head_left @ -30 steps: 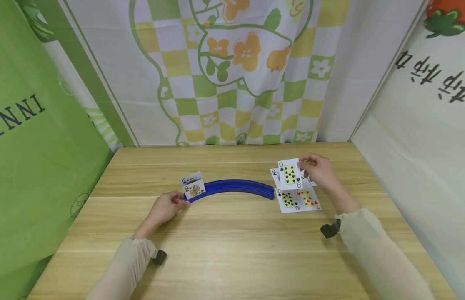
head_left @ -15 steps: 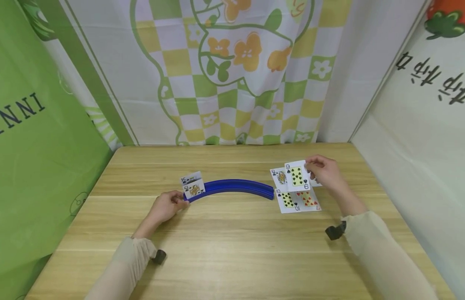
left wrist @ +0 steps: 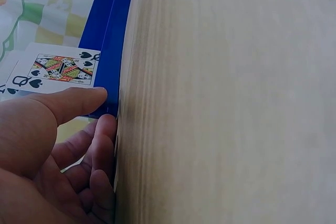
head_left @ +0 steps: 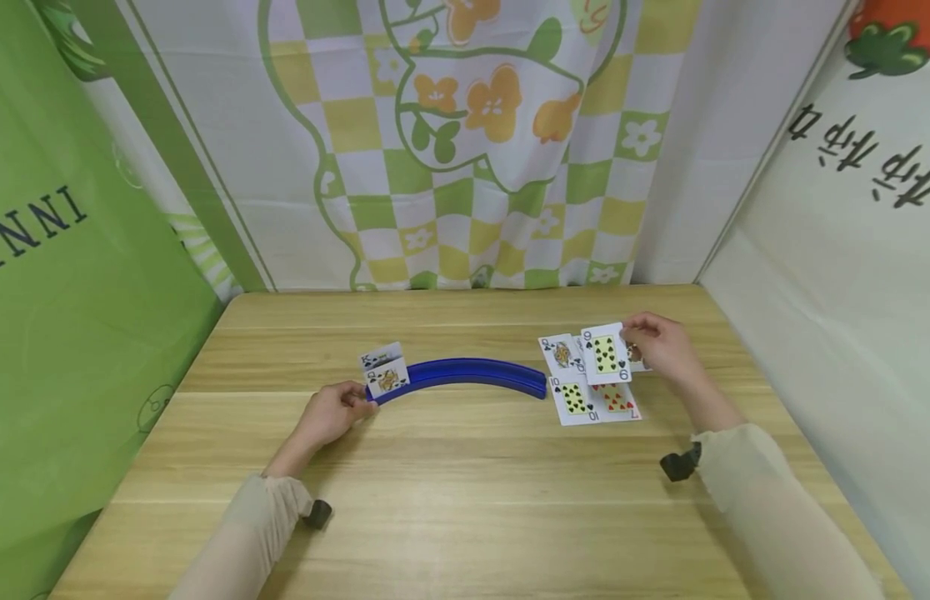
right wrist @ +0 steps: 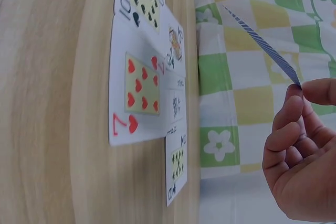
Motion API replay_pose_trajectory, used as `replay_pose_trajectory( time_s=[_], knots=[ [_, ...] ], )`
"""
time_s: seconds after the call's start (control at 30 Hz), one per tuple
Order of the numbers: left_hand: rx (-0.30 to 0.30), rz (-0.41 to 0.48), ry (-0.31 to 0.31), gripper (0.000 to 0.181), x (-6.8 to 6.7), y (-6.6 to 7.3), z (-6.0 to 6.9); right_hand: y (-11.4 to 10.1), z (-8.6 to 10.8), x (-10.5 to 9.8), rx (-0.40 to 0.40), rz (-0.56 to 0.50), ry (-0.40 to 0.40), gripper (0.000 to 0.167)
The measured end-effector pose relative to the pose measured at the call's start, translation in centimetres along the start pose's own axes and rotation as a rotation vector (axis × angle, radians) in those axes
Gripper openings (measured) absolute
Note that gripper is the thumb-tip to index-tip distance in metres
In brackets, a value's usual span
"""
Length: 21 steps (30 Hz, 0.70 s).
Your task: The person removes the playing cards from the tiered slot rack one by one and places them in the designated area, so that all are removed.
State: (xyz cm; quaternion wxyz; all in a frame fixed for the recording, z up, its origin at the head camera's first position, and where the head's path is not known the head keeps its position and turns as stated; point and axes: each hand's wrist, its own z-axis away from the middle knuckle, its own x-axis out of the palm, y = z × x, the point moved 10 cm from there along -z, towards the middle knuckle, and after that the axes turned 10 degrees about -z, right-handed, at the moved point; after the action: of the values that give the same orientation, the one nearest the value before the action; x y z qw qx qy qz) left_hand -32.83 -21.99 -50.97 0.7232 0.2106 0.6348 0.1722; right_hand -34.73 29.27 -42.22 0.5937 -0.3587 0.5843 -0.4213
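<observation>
My right hand [head_left: 658, 343] pinches the nine of spades [head_left: 606, 354] by its upper right corner, above the other cards. In the right wrist view the card [right wrist: 268, 48] shows nearly edge-on between thumb and fingers. My left hand [head_left: 333, 414] grips the left end of a curved blue card holder [head_left: 465, 371], thumb on its face, as the left wrist view shows. Standing in that end are the queen of spades [head_left: 388, 379] and, behind it, a king [head_left: 380, 357]. Below the held card lie the ten of spades [head_left: 573, 400] and seven of hearts [right wrist: 140, 82].
Behind these lie a queen of clubs [head_left: 561, 353] and other cards partly covered by the held one. A ten [right wrist: 176, 169] shows at the back in the right wrist view. The wooden table [head_left: 465, 500] meets a patterned curtain [head_left: 495, 208] at its far edge.
My right hand has moved to the right with the nine of spades, uncovering more of the queen of clubs. The left hand and the blue card holder have stayed in place.
</observation>
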Motion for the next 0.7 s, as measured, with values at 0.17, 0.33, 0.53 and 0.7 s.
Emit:
replay_pose_trajectory(
  time_s=[0.17,0.33,0.53,0.7],
  knots=[
    [0.001,0.001,-0.002,0.038,0.0,0.0,0.0,0.9,0.1,-0.6,0.002,0.010,0.001,0.037],
    [-0.004,-0.002,0.000,0.037,-0.1,0.0,-0.1,1.6,0.1,-1.6,0.012,0.028,0.025,0.035],
    [-0.007,-0.011,-0.003,0.039,-0.1,0.1,0.0,2.6,0.2,-2.1,0.048,0.036,0.023,0.040],
    [-0.010,-0.005,-0.004,0.038,0.0,0.0,0.0,3.3,0.2,-2.6,0.063,0.066,0.025,0.042]
  ],
)
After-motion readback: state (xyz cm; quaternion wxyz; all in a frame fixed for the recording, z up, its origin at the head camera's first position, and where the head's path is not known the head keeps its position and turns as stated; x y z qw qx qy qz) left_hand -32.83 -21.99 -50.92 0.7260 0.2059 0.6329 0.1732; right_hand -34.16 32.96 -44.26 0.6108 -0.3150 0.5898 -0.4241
